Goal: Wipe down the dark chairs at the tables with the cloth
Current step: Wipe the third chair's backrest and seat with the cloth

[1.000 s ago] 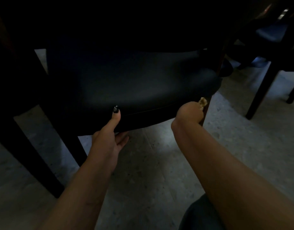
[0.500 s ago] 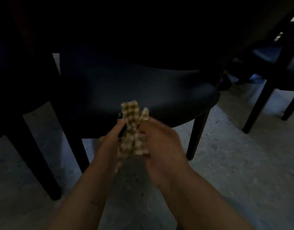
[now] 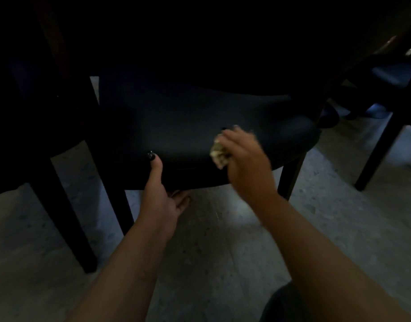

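Note:
A dark chair (image 3: 190,126) with a padded black seat fills the middle of the dim view, its back lost in shadow. My left hand (image 3: 159,194) grips the seat's front edge, thumb on top and fingers underneath. My right hand (image 3: 244,159) holds a bunched checked cloth (image 3: 218,154) against the right front part of the seat; most of the cloth is hidden under the palm.
Another dark chair (image 3: 37,112) stands close at the left, its legs on the pale speckled floor (image 3: 211,263). A third chair (image 3: 385,94) stands at the far right. A dark table underside hangs over the seat backs.
Half a second ago both hands held the cloth in front of the seat. Now my right hand has carried it onto the seat and my left hand is back on the front edge.

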{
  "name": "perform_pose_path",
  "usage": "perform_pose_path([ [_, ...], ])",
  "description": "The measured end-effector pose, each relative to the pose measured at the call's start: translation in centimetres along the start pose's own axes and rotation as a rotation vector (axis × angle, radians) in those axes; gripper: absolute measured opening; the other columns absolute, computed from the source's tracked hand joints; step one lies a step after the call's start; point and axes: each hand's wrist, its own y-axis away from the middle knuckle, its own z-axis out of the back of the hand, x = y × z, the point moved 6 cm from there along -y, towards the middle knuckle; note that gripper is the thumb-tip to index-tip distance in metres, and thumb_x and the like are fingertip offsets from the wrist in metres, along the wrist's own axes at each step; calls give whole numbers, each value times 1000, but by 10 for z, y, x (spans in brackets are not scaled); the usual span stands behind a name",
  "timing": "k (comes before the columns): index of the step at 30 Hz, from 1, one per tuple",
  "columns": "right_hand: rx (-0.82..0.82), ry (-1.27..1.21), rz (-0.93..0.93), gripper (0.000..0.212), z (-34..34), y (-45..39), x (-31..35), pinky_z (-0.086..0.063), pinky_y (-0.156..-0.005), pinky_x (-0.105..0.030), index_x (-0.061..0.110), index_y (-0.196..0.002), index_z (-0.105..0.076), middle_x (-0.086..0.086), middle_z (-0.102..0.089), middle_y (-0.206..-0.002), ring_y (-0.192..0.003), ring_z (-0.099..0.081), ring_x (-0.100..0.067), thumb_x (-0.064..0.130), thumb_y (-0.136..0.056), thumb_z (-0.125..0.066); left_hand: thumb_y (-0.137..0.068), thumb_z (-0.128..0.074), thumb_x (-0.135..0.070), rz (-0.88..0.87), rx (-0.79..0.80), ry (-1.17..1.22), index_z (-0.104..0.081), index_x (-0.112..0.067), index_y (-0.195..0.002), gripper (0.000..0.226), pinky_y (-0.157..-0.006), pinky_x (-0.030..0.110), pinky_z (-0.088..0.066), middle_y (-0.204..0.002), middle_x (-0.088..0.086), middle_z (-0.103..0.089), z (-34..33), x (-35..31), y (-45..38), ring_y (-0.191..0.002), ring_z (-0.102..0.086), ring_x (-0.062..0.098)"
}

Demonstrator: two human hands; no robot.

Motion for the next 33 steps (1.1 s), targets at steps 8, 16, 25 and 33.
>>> perform_pose_path([
  [8, -84, -93, 86, 32, -18, -2, 69, -36, -101, -45, 0, -103, -66, -17, -65, -111, -118, -53, -40, 6, -77, -48, -81, -45, -76, -74, -2, 7, -66, -30, -111, 59, -80, 38, -54, -101, -1, -75, -12, 3, 0, -95, -70, 21],
  [16, 44, -84, 248, 42, -18, -4, 40, -25, -108, -47, -3, -114, -65, -20, -62, -122, -124, -49, -42, -8, -73, -57, -77, -49, -78, -35, 13, 1, -65, -30, -113, 63, -82, 40, -51, -107, 1, -73, -3, 4, -4, -100, -69, 22],
  [25, -37, 94, -186, 41, 48, -7, -132, -23, -112, -33, 1, -127, -57, -16, -52, -136, -136, -37, -32, -9, -88, -49, -72, -55, -75, 33, 42, 1, -46, -33, -135, 76, -92, 50, -39, -122, 3, -65, 1, 3, -2, -106, -64, 25],
  [33, -28, -58, -171, 41, 25, 1, -63, -24, -117, -38, 3, -128, -55, -12, -49, -140, -140, -32, -24, -5, -90, -43, -80, -48, -75, 132, 58, -21, -44, -33, -139, 72, -95, 50, -33, -121, 5, -67, 1, -5, 9, -108, -64, 27],
])
